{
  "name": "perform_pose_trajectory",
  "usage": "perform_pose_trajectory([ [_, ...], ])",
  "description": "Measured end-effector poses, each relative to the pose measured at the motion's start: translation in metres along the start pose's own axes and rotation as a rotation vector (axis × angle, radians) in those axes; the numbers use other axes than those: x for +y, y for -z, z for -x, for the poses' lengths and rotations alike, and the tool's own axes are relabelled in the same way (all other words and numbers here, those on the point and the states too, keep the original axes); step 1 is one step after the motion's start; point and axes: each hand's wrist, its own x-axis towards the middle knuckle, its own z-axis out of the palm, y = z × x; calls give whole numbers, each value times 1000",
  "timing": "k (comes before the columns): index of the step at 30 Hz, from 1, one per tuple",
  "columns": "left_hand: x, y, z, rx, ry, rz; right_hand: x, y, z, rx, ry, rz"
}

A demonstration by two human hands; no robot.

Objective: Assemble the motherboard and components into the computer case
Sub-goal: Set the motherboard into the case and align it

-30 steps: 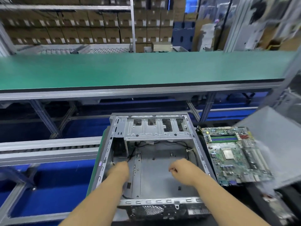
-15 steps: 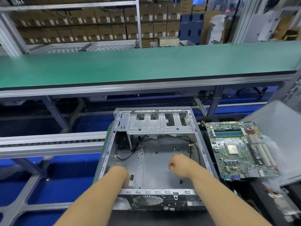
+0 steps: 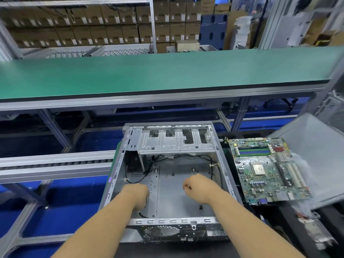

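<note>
Both my hands are down inside the open steel computer case, over its bare grey floor. My right hand is a loose fist, its grip holding nothing I can make out; my left hand curls near a black cable, grip unclear. The green motherboard lies flat just right of the case, nearest my right hand, long axis running away from me.

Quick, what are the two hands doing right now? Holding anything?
Left hand: down inside the computer case, fingers hidden, cannot tell.
Right hand: curled shut inside the case, nothing visible in it.
</note>
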Motion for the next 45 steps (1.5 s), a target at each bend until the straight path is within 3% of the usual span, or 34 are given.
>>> perform_pose_trajectory([
  [3,4,14,1,204,-29,135,-7,15,6,313,179,-11],
  [6,24,45,7,608,-125,258,2,44,11,728,222,-227],
  [9,73,96,19,920,-289,530,48,71,13,1040,25,-458],
  [11,118,129,22,968,-366,725,93,80,15,1115,-167,-540],
  [13,166,155,20,871,-393,909,141,80,17,1079,-410,-533],
  [16,239,177,5,580,-376,1155,209,70,25,887,-701,-420],
  [19,297,177,-20,311,-288,1357,255,62,39,724,-864,-327],
  [21,323,170,-36,220,-207,1382,277,58,46,690,-900,-317],
  [25,342,146,-64,219,81,1200,313,48,56,662,-918,-332],
  [27,341,134,-72,200,143,1162,327,44,58,650,-948,-324],
  [32,332,110,-79,109,82,1161,341,37,65,733,-863,-358],
  [45,331,115,-79,86,104,1272,334,35,69,674,-862,-337],
])
